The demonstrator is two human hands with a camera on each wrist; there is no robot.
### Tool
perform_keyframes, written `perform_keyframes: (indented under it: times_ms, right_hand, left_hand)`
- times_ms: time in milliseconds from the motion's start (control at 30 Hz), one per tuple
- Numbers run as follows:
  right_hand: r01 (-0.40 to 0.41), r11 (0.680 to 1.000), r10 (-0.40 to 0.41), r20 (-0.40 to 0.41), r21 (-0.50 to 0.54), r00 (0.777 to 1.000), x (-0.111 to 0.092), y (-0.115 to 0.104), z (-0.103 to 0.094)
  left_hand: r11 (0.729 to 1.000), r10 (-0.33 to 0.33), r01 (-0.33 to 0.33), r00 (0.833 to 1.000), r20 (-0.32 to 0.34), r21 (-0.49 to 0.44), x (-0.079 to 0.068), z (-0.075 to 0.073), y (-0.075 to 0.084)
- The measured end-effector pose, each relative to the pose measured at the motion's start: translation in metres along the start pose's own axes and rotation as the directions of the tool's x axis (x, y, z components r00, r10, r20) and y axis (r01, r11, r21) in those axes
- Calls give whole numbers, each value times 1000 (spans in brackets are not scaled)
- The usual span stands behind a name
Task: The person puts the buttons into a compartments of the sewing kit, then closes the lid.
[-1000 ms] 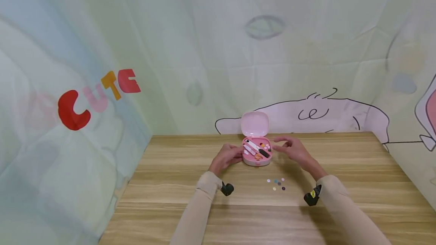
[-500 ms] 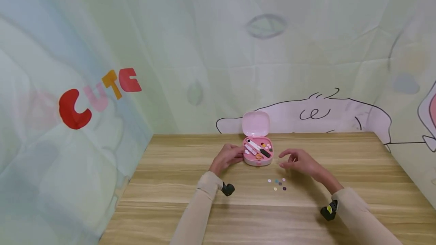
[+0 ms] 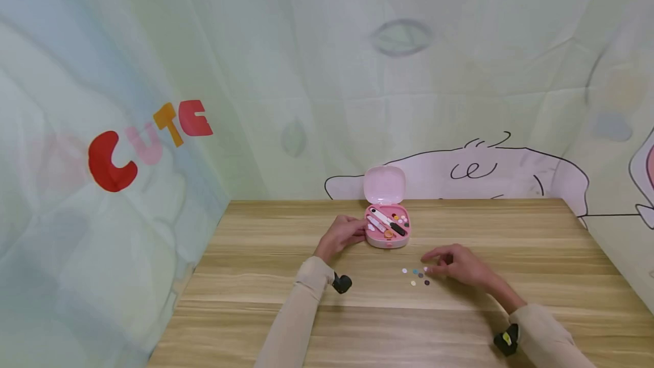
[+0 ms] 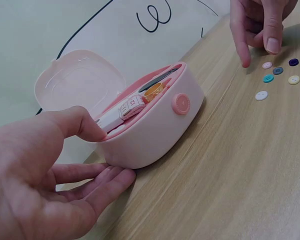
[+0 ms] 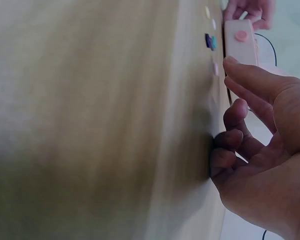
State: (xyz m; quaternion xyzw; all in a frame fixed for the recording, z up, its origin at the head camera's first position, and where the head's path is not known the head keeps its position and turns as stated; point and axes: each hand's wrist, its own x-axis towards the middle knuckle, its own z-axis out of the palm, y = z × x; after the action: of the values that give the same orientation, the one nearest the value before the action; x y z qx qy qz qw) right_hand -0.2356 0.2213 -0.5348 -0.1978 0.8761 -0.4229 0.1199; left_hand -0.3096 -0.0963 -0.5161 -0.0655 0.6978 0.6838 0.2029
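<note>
Toward the left part of the wooden table (image 3: 245, 277), the left hand (image 3: 342, 235) grips a pink case (image 4: 155, 135), its bent thumb on the rim and its fingertips against the base. The case stands near the middle of the table's far edge, its lid (image 3: 385, 184) raised upright behind it. Inside lie, from left to right, a piece with printed numbers (image 4: 131, 106), an orange round piece (image 3: 389, 234), a black-handled tool (image 3: 397, 229) set diagonally and small coloured pieces (image 3: 403, 218). A round pink knob (image 4: 181, 104) sits on the front wall.

Nearer the table's front edge than the case lie six loose buttons, flat and apart: white (image 3: 405, 271), pale yellow (image 3: 413, 283), turquoise (image 3: 415, 272), grey-blue (image 3: 421, 275), pink (image 4: 267, 65) and dark purple (image 4: 293, 62).

Rightmost, the right hand (image 3: 457, 264) grasps nothing; its thumb and index finger extend, the others loosely bent. Its fingertips are right beside the pink button; whether they touch it I cannot tell.
</note>
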Motion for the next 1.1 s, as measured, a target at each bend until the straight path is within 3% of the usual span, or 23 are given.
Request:
perform_keyframes:
  times_ms: [167,433,1100]
  right_hand:
    - [46,998,-48,-31,-37,998,-1,1,8]
    - [46,997,-52,-94,-66,994,-1,3,14]
    - [-14,1000,11,-120,-24,993,-4,1,17]
  left_hand:
    - [1000,10,-10,1000,6,-12,-1,-1,1]
    - [999,28,-28,999,22,-20,-1,-1,2]
    - [1000,2,-1,1000,11,-12,-1,0,2]
